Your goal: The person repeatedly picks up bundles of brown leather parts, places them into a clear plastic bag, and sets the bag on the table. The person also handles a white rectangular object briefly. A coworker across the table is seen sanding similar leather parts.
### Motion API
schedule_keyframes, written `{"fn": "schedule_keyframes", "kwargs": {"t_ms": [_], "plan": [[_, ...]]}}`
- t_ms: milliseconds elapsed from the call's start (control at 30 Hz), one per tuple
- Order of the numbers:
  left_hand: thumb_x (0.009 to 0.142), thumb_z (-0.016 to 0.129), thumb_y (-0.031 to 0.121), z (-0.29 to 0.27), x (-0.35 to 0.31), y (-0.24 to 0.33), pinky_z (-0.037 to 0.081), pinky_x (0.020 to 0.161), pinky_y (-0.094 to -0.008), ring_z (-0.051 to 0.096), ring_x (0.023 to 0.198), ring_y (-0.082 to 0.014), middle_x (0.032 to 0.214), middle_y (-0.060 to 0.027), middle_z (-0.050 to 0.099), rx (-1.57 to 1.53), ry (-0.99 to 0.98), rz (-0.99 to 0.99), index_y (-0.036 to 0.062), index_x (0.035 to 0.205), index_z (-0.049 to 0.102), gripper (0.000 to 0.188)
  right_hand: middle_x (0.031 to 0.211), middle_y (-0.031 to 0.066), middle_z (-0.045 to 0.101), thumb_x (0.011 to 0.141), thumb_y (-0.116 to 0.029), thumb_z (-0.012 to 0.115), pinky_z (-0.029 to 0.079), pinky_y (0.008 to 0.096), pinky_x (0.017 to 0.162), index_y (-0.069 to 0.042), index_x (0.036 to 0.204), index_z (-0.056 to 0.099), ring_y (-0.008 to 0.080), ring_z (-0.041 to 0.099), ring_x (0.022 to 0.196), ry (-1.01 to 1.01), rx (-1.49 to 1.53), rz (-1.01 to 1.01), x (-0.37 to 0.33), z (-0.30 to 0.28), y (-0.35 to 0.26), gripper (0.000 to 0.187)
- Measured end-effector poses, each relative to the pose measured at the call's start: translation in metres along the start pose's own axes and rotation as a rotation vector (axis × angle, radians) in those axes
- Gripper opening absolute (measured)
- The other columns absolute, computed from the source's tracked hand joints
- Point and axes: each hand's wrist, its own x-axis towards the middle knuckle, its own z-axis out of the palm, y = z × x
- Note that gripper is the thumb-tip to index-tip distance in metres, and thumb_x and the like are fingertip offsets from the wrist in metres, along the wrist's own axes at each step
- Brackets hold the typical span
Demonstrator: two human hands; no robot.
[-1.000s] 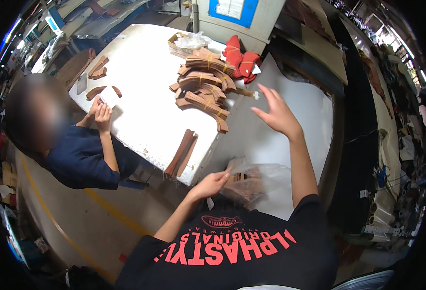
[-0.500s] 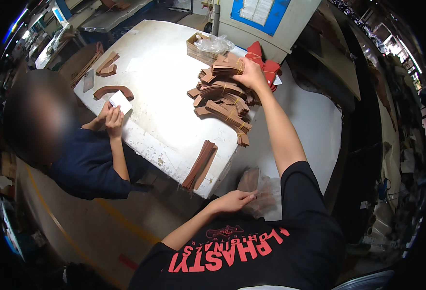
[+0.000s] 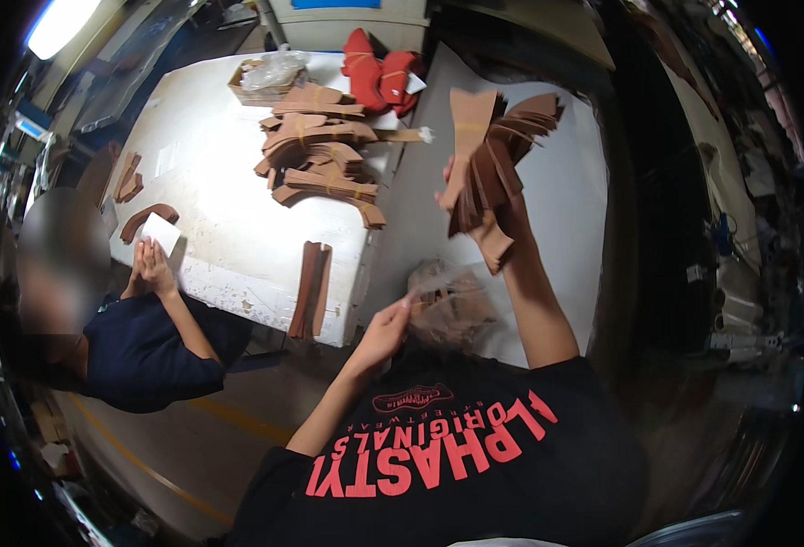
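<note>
My right hand [image 3: 447, 187], mostly hidden behind its load, grips bundles of curved brown leather pieces [image 3: 488, 159] over the right-hand surface. The pieces fan out at the top, and a band goes around some of them. My left hand [image 3: 386, 332] is closed in a pinch on the edge of a clear plastic bag [image 3: 452, 305] close to my body. Brown pieces show through the bag's film. Left of my right hand lies a pile of similar banded leather bundles [image 3: 320, 155], at the right side of the white table [image 3: 224, 178].
Red banded bundles [image 3: 365, 75] and a box [image 3: 260, 82] topped with clear plastic sit at the table's far end. A separate brown stack [image 3: 311, 287] lies by the near edge. At left, a co-worker's hands [image 3: 154, 264] hold a white card [image 3: 161, 233]. A grey-white surface [image 3: 566, 264] extends rightward.
My right hand has left the pile and swung right and nearer, carrying leather bundles. My left hand still pinches the bag, which has opened out a little. The whole view has turned right.
</note>
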Motion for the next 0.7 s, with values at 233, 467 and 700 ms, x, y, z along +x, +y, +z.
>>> {"fn": "schedule_keyframes", "kwargs": {"t_ms": [233,467,700], "plan": [[0.114,0.042,0.038,0.043,0.009,-0.009,0.040,0.066,-0.0190,0.044,0.079,-0.0009,0.106,0.0047,0.061,-0.281,0.174,0.088,0.0015,0.152,0.050,0.053,0.137,0.0167,0.063,0.106,-0.042,0.057,0.053,0.0577,0.106,-0.001,0.147,0.050,0.0307,0.062,0.128,0.158,-0.403,-0.070,-0.140,-0.107,0.040,0.058],[0.113,0.045,0.041,0.070,-0.001,0.006,0.042,0.067,-0.0239,0.044,0.078,-0.0072,0.086,0.0039,0.045,-0.283,0.334,0.021,0.0094,0.153,0.051,0.052,0.128,0.0110,0.069,0.106,-0.024,0.060,0.058,0.0335,0.094,-0.002,0.134,0.062,0.0204,0.069,0.113,0.342,0.005,0.416,-0.216,-0.113,0.005,0.036],[0.113,0.043,0.042,0.091,0.000,-0.003,0.042,0.068,-0.0249,0.045,0.077,-0.0083,0.088,0.0020,0.047,-0.280,0.334,0.052,0.0119,0.160,0.042,0.056,0.088,0.0059,0.073,0.091,-0.041,0.079,0.059,0.0287,0.073,0.001,0.104,0.074,0.0158,0.071,0.076,0.105,-0.920,1.175,-0.227,-0.154,-0.015,0.043]]}}
